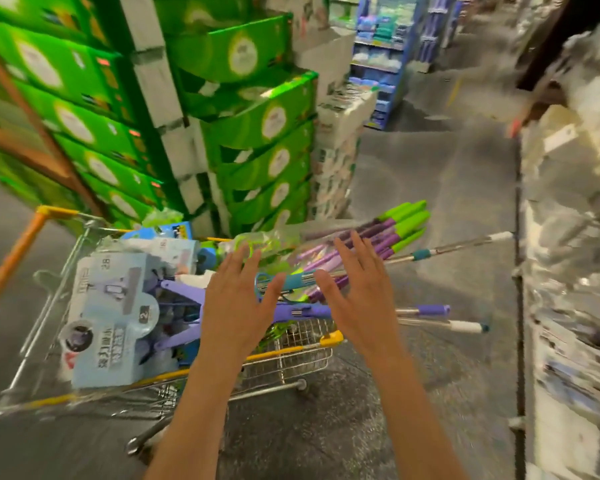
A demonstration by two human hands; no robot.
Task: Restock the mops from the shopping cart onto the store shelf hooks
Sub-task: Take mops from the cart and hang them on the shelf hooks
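Both hands reach out over the shopping cart (pixel 293 349), palms down, fingers straight and spread, grasping nothing. The left hand (pixel 238 299) hovers over a lilac mop frame (pixel 187 296); the right hand (pixel 355 289) is above a teal mop handle (pixel 291 282). The mops lie across the cart's right rim: a bundle of purple-and-green handles (pixel 392 230) juts past its far right corner, and metal poles (pixel 440 249) stick out well beyond the rim over the grey floor (pixel 413 174). A pale blue mop package (pixel 113 320) fills the cart's left side. Green cartons (pixel 257 140) are stacked behind. Shelving on the right (pixel 575 220) is blurred, so its hooks probably cannot be made out.
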